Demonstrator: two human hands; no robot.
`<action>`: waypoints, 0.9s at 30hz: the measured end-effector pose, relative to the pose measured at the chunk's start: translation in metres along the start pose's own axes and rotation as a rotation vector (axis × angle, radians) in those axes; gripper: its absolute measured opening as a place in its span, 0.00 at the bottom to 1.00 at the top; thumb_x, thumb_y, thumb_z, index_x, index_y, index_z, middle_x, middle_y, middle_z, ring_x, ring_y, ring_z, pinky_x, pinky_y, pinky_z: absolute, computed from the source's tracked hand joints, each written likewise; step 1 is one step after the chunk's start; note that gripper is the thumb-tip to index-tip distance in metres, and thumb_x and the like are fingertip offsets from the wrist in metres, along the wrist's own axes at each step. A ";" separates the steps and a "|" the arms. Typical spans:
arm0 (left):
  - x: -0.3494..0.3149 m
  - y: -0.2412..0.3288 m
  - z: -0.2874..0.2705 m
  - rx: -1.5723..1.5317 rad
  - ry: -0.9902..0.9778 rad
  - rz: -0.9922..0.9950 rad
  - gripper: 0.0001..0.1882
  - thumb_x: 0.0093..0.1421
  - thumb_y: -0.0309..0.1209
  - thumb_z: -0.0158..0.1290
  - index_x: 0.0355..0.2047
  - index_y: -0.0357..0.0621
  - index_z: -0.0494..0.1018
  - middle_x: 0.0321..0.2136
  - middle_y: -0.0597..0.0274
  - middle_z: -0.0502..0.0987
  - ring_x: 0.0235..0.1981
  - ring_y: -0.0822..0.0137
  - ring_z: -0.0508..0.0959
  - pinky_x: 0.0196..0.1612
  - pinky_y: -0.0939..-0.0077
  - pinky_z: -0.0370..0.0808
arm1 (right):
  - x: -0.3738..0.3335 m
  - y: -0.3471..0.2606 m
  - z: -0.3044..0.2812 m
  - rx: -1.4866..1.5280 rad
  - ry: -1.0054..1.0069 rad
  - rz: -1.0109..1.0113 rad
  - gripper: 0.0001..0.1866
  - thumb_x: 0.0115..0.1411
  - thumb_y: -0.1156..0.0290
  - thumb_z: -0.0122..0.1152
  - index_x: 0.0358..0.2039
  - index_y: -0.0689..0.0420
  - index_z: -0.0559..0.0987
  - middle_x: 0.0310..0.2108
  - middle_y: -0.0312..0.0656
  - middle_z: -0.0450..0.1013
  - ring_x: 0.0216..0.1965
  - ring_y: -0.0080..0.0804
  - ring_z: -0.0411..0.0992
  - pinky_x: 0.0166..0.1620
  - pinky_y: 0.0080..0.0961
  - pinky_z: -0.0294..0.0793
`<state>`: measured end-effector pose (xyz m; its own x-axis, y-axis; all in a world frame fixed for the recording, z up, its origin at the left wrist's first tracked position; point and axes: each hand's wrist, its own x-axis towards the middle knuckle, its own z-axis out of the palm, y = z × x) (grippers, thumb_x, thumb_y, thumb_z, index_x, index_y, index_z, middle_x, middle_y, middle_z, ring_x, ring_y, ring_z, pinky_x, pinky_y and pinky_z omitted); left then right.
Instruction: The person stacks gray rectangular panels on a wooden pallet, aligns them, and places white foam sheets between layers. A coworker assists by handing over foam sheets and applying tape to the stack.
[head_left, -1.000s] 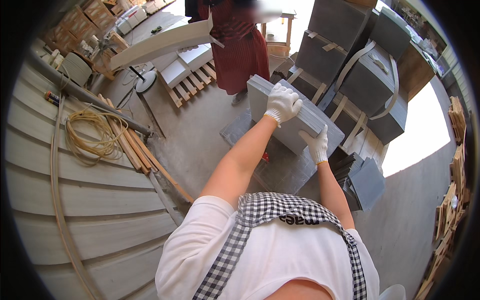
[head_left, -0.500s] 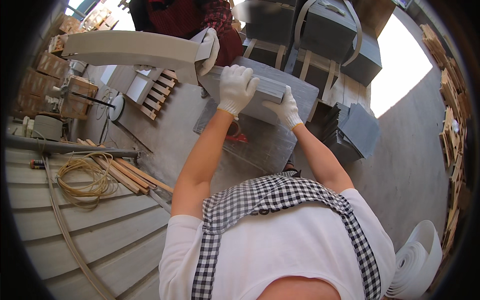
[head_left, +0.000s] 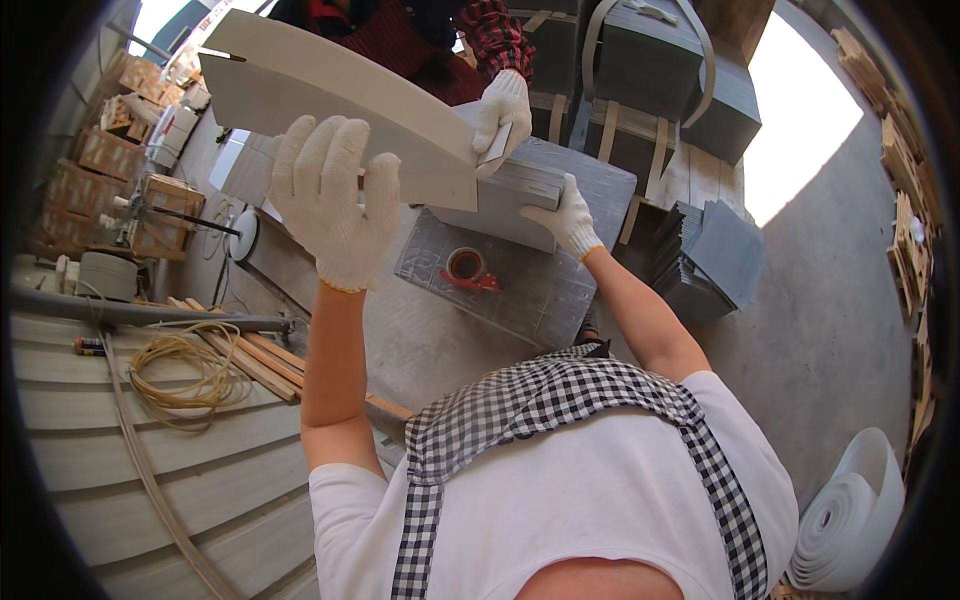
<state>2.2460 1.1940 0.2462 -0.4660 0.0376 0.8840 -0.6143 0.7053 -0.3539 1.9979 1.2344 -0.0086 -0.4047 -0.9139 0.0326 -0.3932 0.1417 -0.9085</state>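
Note:
My left hand [head_left: 335, 195], in a white knit glove, is raised with its fingers spread and holds nothing. It is in front of a long pale cardboard sheet [head_left: 330, 85]; whether it touches the sheet I cannot tell. A co-worker's gloved hand [head_left: 503, 110] grips the folded right end of that cardboard. My gloved right hand [head_left: 567, 220] clasps the right end of a stack of thin grey boards [head_left: 520, 190], thumb along its edge. The cardboard's right end overlaps the stack's left part. Under the stack is a plastic-wrapped grey surface [head_left: 595, 175].
A red tape dispenser [head_left: 467, 270] lies on the near wrapped surface. Dark grey board stacks [head_left: 655, 45] stand at the back, and leaning panels [head_left: 705, 255] at the right. Coiled hose [head_left: 185, 365] and wooden strips [head_left: 250, 355] lie left. A white foam roll [head_left: 835, 525] stands lower right.
My left hand has let go of the board stack and moved left, opening. The co-worker's cardboard has swung down and right over the stack's end. My right hand keeps its hold.

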 end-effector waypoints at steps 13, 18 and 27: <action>0.044 -0.088 0.057 -0.189 -0.201 -0.163 0.39 0.56 0.56 0.59 0.62 0.47 0.66 0.57 0.54 0.71 0.59 0.52 0.69 0.62 0.56 0.65 | 0.011 0.034 0.013 -0.293 -0.076 -0.009 0.28 0.62 0.52 0.56 0.57 0.55 0.67 0.52 0.54 0.72 0.53 0.53 0.71 0.53 0.40 0.71; 0.061 -0.088 0.075 -0.170 -0.480 -0.095 0.29 0.53 0.47 0.63 0.53 0.47 0.75 0.44 0.55 0.80 0.45 0.57 0.80 0.51 0.63 0.76 | 0.017 0.056 0.015 -0.379 -0.022 -0.137 0.26 0.63 0.53 0.53 0.57 0.54 0.68 0.54 0.53 0.71 0.55 0.52 0.70 0.54 0.39 0.71; 0.099 -0.039 0.071 -0.276 -0.913 -0.214 0.21 0.53 0.44 0.61 0.40 0.40 0.77 0.25 0.57 0.77 0.26 0.66 0.77 0.34 0.74 0.74 | 0.001 0.055 0.005 -0.250 -0.183 0.008 0.24 0.66 0.54 0.50 0.58 0.52 0.69 0.57 0.49 0.69 0.59 0.48 0.67 0.59 0.35 0.67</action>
<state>2.1785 1.1202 0.3253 -0.7471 -0.5912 0.3038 -0.6269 0.7786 -0.0264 1.9801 1.2395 -0.0608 -0.2618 -0.9626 -0.0701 -0.5911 0.2173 -0.7768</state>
